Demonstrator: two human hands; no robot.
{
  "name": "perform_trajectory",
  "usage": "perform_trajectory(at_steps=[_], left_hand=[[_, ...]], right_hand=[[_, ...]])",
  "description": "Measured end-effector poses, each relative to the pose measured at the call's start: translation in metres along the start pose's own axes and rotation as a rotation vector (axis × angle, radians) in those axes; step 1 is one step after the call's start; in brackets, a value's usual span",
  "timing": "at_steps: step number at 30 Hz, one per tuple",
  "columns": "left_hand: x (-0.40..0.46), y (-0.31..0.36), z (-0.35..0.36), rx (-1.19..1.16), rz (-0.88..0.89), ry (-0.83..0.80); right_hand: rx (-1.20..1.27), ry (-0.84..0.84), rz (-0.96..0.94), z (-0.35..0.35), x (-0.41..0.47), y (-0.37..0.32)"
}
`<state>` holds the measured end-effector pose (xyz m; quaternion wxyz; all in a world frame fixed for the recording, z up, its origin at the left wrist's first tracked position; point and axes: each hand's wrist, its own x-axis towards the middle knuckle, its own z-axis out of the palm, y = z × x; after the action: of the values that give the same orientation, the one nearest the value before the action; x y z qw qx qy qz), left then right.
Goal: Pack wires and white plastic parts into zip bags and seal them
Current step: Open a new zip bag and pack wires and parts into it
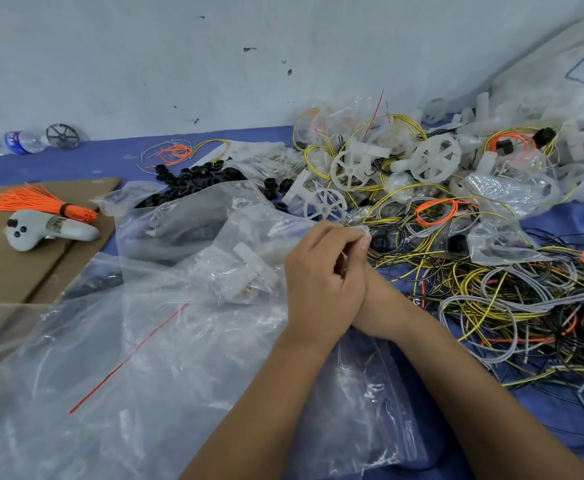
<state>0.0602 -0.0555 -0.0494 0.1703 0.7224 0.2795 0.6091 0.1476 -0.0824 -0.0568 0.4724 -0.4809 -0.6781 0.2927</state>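
Clear plastic zip bag [249, 268] holding white plastic parts lies on the blue table [117, 161] — its top edge pinched by the curled left hand [321, 271]. Right hand [366, 299] mostly hidden behind it; grip indeterminate. Tangled yellow, grey and black wires [491, 306] lie just right.

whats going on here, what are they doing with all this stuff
A person is packing small parts into zip bags. Both hands meet at the mouth of a clear zip bag holding white plastic parts: the left hand grips its edge, with the right hand tucked behind and mostly hidden. A tangle of loose wires and white plastic wheels still lies unpacked to the right.
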Motion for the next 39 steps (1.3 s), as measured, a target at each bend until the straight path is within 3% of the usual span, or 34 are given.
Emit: perform_trajectory(at_steps=[5,8,11,13,15,19,30,39], left_hand=[[0.001,-0.004,0.001,0.020,-0.011,0.009],[0.001,-0.009,0.002,0.004,-0.051,-0.040],[0.000,-0.013,0.006,-0.063,-0.153,-0.150],[-0.002,-0.015,0.009,-0.149,-0.248,-0.179],[-0.003,-0.015,0.009,-0.183,-0.265,-0.209],[-0.005,-0.014,0.010,-0.223,-0.254,-0.260],[-0.007,-0.018,0.013,-0.137,-0.386,-0.291],[-0.003,-0.027,0.009,-0.019,-0.528,-0.203]], right_hand=[[-0.221,0.310,0.101,-0.009,0.004,0.007],[0.119,0.440,0.236,-0.013,0.006,0.001],[0.673,0.411,0.402,-0.013,0.007,-0.007],[0.911,0.345,0.449,-0.016,0.007,-0.012],[1.033,0.282,0.482,-0.021,0.007,-0.016],[1.039,0.182,0.525,-0.024,0.008,-0.022],[0.650,0.347,0.535,-0.008,0.010,-0.012],[-0.146,0.423,0.297,-0.009,0.004,-0.003]])
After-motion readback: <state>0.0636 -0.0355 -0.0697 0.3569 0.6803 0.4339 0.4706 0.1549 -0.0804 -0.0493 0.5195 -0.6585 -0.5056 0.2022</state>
